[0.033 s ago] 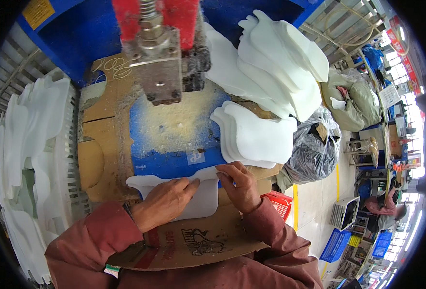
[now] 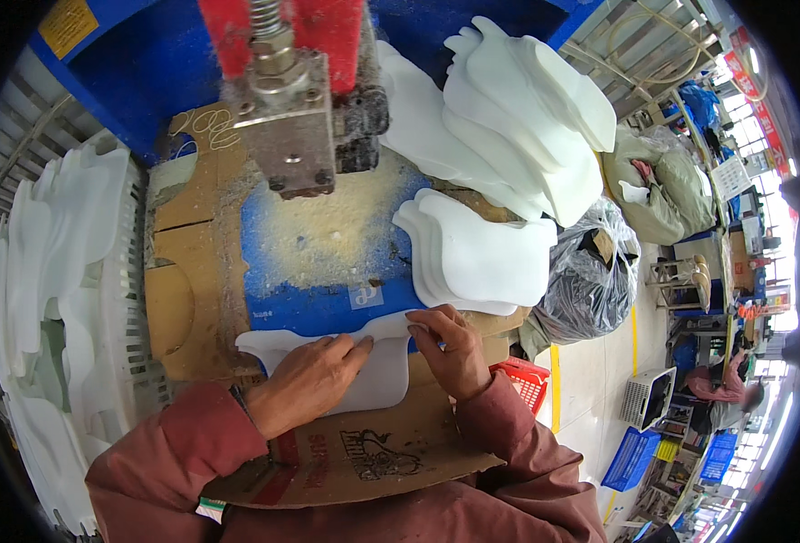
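A white curved sheet piece (image 2: 377, 376), smooth and bell-like in outline, lies in front of me across the edge of a blue board (image 2: 296, 315) and a cardboard flap. My left hand (image 2: 314, 376) is closed on its upper edge near the middle, thumb and fingers together. At the right corner of the same edge, my right hand (image 2: 452, 348) pinches it between thumb and fingertips. Both hands hide part of the piece. Just beyond my right hand lies a small stack of similar white pieces (image 2: 486, 249).
A red and metal machine head (image 2: 287, 127) hangs over the board, above yellowish dust. Larger white pieces (image 2: 518, 118) are piled at the back right. A white crate (image 2: 138, 344) with more stands left. A plastic bag (image 2: 590, 281) and red basket (image 2: 525, 382) are at right.
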{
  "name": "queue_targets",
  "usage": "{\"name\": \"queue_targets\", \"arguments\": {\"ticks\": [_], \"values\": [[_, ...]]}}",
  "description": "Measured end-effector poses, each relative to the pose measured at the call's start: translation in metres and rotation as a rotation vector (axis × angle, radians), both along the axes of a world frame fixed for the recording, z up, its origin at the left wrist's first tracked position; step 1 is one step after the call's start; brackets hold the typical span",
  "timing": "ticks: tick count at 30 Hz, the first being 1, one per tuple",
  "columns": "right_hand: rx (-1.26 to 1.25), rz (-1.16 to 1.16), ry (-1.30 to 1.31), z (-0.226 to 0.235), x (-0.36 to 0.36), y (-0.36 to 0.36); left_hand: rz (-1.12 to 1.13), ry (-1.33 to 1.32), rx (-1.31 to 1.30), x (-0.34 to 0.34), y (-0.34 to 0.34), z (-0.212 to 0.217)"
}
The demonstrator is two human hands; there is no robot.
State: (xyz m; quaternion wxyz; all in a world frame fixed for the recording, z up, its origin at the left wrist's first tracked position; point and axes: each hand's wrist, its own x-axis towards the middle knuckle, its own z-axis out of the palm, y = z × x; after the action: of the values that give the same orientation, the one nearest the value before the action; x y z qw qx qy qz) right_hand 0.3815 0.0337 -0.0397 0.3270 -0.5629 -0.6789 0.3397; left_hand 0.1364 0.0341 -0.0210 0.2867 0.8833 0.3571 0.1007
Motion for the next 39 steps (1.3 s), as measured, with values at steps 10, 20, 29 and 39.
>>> {"name": "queue_targets", "arguments": {"ticks": [10,20,29,39], "values": [[0.027,-0.103,0.017,-0.018,0.000,0.003,0.044,0.042,0.081,0.002,-0.007,-0.002],[0.186,-0.083,-0.145,-0.024,-0.002,0.007,0.047,0.089,0.082,0.000,-0.008,-0.001],[0.075,-0.145,-0.330,-0.018,-0.006,0.008,0.053,0.066,0.087,0.000,-0.006,-0.001],[-0.268,-0.155,-0.294,-0.041,0.023,0.012,0.109,-0.015,0.362,0.012,-0.025,-0.055]]}}
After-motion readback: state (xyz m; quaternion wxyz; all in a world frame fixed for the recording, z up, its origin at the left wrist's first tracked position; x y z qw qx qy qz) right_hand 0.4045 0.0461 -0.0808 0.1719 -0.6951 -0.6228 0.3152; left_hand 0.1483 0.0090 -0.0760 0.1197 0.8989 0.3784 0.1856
